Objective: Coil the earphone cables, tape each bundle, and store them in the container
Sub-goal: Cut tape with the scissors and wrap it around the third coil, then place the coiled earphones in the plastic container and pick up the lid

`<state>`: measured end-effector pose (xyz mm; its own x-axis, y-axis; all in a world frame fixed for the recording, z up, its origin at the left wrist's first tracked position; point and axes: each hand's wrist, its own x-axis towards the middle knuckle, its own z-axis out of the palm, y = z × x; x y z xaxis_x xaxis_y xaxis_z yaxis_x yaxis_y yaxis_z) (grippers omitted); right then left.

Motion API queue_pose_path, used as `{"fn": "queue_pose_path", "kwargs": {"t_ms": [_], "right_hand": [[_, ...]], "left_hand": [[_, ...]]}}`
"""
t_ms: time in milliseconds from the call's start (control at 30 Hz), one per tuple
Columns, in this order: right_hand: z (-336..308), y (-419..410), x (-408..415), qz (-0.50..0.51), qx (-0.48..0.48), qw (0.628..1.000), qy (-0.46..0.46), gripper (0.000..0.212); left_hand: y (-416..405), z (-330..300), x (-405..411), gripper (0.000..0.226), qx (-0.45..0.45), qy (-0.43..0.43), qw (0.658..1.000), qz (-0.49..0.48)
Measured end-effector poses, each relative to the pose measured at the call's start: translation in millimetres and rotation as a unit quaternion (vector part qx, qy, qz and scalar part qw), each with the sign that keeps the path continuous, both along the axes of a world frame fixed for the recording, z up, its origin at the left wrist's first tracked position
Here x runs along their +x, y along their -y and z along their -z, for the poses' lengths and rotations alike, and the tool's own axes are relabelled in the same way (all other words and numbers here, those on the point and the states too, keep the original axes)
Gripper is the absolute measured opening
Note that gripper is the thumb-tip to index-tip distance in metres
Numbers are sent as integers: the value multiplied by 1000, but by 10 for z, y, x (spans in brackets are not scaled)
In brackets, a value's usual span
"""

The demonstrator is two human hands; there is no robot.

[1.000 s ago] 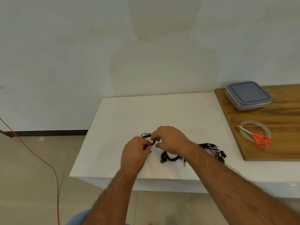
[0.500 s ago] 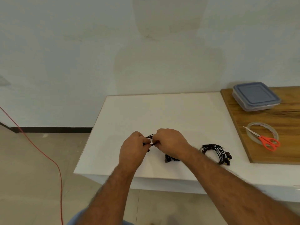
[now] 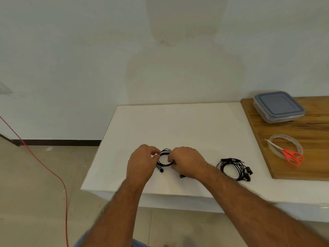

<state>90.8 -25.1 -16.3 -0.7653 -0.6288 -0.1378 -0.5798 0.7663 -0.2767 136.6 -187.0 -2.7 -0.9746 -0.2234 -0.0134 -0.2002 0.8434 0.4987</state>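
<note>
Left hand (image 3: 142,162) and right hand (image 3: 187,162) pinch opposite sides of black earphone coil (image 3: 164,158) near front edge of white table (image 3: 178,125), keeping loops round for taping. Second bundle (image 3: 231,167) waits right of coil. Tape roll (image 3: 284,146), scissors (image 3: 289,155), lidded container (image 3: 278,106) farther right, within reach.

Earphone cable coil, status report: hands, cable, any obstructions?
Left hand and right hand both pinch the earphone cable coil. Coil untaped. Second earphone bundle beside them. Container lidded, nothing blocking.
</note>
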Motion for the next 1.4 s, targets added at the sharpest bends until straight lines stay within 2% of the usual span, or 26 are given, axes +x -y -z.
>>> {"fn": "queue_pose_path", "kwargs": {"t_ms": [167, 300, 433, 600, 867, 1000, 1100, 1267, 1333, 1400], "right_hand": [[-205, -325, -146, 81, -83, 993, -3, 25], [-354, -873, -263, 199, -172, 965, -4, 17], [-395, -1509, -342, 308, -240, 920, -38, 6], [-471, -2191, -377, 429, -335, 837, -55, 7], [-391, -3091, -664, 551, -376, 734, -130, 11], [-320, -3330, -856, 571, -383, 714, -130, 19], [-204, -3435, -996, 574, -386, 715, -99, 34], [13, -3509, -1215, 553, -407, 726, -34, 54], [63, -3450, -1265, 541, -438, 718, -12, 51], [88, -3377, -1300, 534, -458, 711, -10, 41]], "left_hand": [[-49, -51, -89, 16, 32, -43, 998, -16], [-217, -175, -217, 18, 78, -85, 993, -29], [-538, -252, -303, 18, 129, -104, 986, -13], [-1095, -298, -360, 17, 195, -85, 977, 9], [-2221, -235, -926, 15, 269, -44, 959, 78], [-2786, -220, -1294, 15, 294, -16, 951, 94], [-3072, -114, -1553, 14, 309, 16, 948, 78], [-3365, 57, -1883, 43, 343, 62, 937, 30], [-3442, 76, -1953, 51, 351, 80, 932, 34], [-3494, 101, -1993, 49, 367, 99, 924, 42]]}}
